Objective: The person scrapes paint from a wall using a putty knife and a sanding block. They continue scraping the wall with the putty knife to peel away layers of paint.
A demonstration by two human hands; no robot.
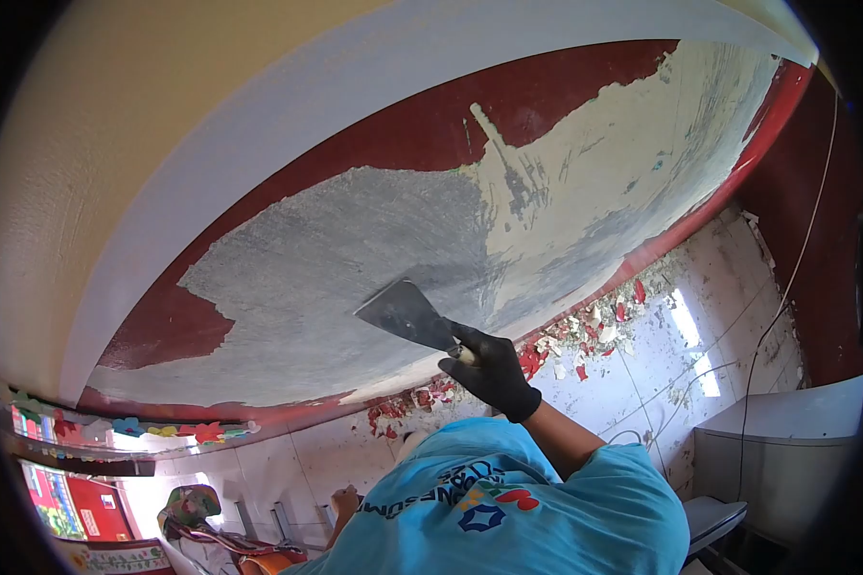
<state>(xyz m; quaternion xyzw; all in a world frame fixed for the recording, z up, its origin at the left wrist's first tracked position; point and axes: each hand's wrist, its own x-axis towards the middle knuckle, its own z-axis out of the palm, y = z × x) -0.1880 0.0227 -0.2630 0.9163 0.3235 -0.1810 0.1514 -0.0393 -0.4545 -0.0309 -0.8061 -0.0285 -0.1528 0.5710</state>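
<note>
My right hand (497, 372), in a black glove, is closed around the handle of a wide scraper (405, 311). The scraper's flat metal blade points up and left against the wall (355, 240), at a grey patch where the red paint is gone. To the right, the bared surface is cream with grey streaks. Red paint (431, 120) remains along the upper edge and at the left end. Low beside my blue shirt, my bare left hand (343, 500) shows small with its fingers curled; whatever it may hold is hidden.
Red and cream paint flakes (585, 335) litter the tiled floor (642, 369) along the wall's base. A pale cabinet-like block (786, 436) stands at right, with a cable (804, 264) hanging near it. Colourful paper decorations (163, 429) and a patterned bundle (194, 506) are at lower left.
</note>
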